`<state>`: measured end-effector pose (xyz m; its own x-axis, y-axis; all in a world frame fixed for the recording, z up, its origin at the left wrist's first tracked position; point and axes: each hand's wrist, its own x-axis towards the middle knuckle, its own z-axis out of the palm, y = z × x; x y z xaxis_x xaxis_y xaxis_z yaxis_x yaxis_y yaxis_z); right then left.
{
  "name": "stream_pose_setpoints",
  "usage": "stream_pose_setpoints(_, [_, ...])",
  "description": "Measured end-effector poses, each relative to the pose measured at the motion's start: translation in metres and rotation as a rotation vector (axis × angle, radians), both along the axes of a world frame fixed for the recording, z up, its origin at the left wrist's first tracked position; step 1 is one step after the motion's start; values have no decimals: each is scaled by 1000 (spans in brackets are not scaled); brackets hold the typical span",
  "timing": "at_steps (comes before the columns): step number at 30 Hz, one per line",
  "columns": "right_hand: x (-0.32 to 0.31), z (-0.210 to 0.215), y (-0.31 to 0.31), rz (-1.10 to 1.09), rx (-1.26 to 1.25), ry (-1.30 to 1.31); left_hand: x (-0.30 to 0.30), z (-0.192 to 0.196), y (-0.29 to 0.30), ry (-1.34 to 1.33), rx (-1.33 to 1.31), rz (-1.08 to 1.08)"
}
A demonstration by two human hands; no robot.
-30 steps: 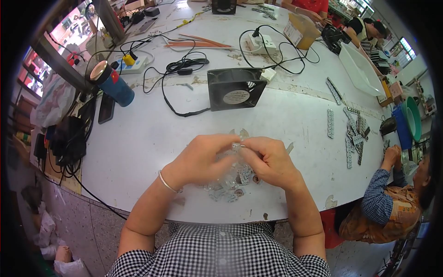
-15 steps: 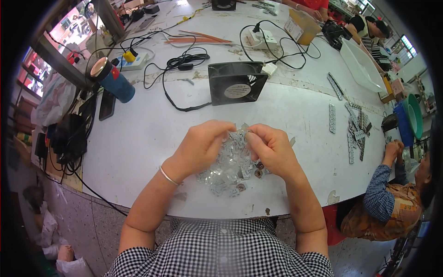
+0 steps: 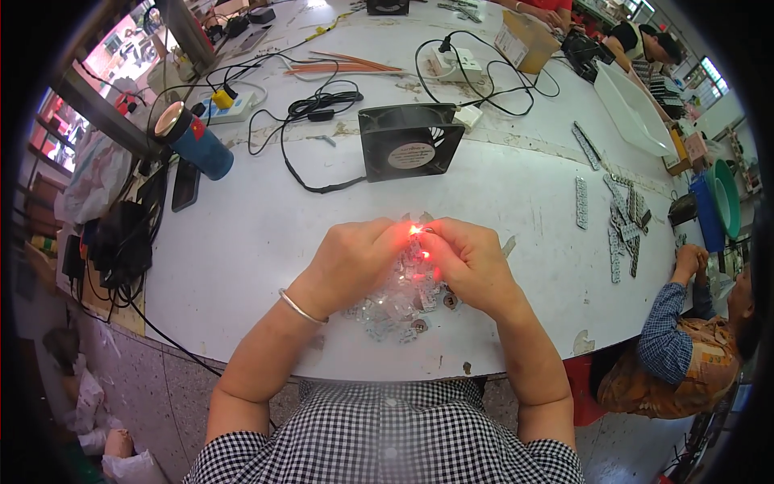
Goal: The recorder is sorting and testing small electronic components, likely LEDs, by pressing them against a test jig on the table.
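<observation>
My left hand (image 3: 348, 260) and my right hand (image 3: 477, 264) meet over the middle of the white table, fingertips pinched together. Between them is a small light piece (image 3: 416, 230) that glows bright red; its shape is mostly hidden by the fingers and the glare. A second red glow shows just below, by my right thumb. Under the hands lies a heap of small clear and silvery pieces (image 3: 391, 305), partly covered by them. A few brown round pieces (image 3: 419, 326) lie at its near edge.
A black square fan (image 3: 411, 152) stands beyond my hands. At left are a blue tumbler (image 3: 205, 147), a phone (image 3: 185, 187) and tangled cables (image 3: 121, 250). Silvery segmented strips (image 3: 621, 222) lie at right, near a white tray (image 3: 633, 113). A co-worker (image 3: 677, 355) sits at right.
A red light now shines between my fingertips, where none was lit before. My hands have drawn slightly closer together.
</observation>
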<state>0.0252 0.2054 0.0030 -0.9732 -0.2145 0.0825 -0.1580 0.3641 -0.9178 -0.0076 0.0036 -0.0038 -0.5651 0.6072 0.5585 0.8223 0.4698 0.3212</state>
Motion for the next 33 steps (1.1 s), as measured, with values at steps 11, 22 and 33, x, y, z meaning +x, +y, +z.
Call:
stream_pose_setpoints(11, [0,-2,-1,-88,-69,60,6,1,7,-92,197,47])
stream_pose_setpoints(22, [0,9,-3,-126,-193,-106,9,-1,13,-150,242,37])
stream_pose_setpoints(33, [3,23,19,-164,-136,-87,14,-6,8,-367,187,-35])
